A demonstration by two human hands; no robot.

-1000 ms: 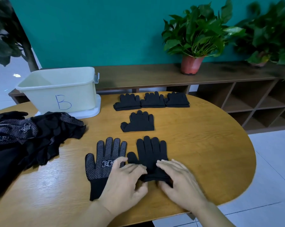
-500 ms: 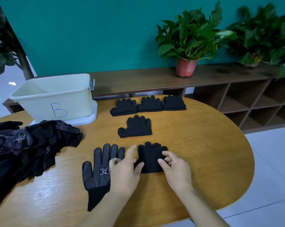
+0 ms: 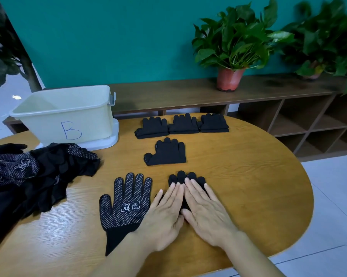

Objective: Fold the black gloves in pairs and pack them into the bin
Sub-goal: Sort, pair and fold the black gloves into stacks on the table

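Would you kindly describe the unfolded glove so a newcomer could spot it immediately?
On the oval wooden table, look toward the near edge, beside the left hand. There lies the dotted glove, flat with fingers spread; unlike the plain folded gloves behind it, it shows white dots and a printed label.

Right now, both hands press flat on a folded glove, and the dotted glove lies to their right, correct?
Not quite. In the head view the left hand and right hand do press flat on the folded glove, but the dotted glove lies to their left, not their right.
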